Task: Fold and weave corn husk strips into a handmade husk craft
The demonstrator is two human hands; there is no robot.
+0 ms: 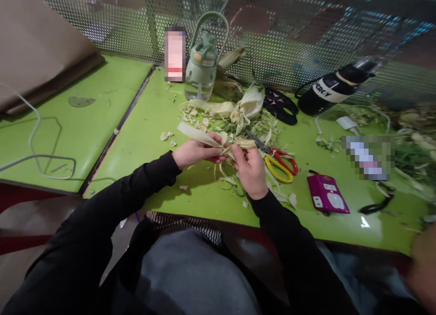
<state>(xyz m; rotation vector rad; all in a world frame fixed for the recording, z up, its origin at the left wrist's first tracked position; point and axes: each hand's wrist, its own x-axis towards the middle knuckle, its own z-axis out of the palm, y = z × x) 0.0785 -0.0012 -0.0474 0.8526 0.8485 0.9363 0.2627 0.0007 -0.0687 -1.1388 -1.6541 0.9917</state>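
A: Okay, holding what, exactly?

B: Looks like a long, pale cream strip of corn husk (195,134), just above the lime-green desk (134,137). Pinched between thumb and fingers of the left hand (192,152), with a narrower, yellowish twisted husk end (247,143) nipped in the right hand (251,172). Can't tell if joined, tbh, with fingers over the middle.

A: Lying which way?

B: Pretty much crosswise between both hands. Wide flat tip poking up and out past the left hand, so nearer to that one; twisted end angled off past the right thumb. Fingertips nearly meeting in the middle.

A: Anything close by?

B: Yep, scissors with one yellow and one red handle (272,152), open, just beside the right hand. Also a messy pile of shredded husk bits (235,124), right beyond the fingers.
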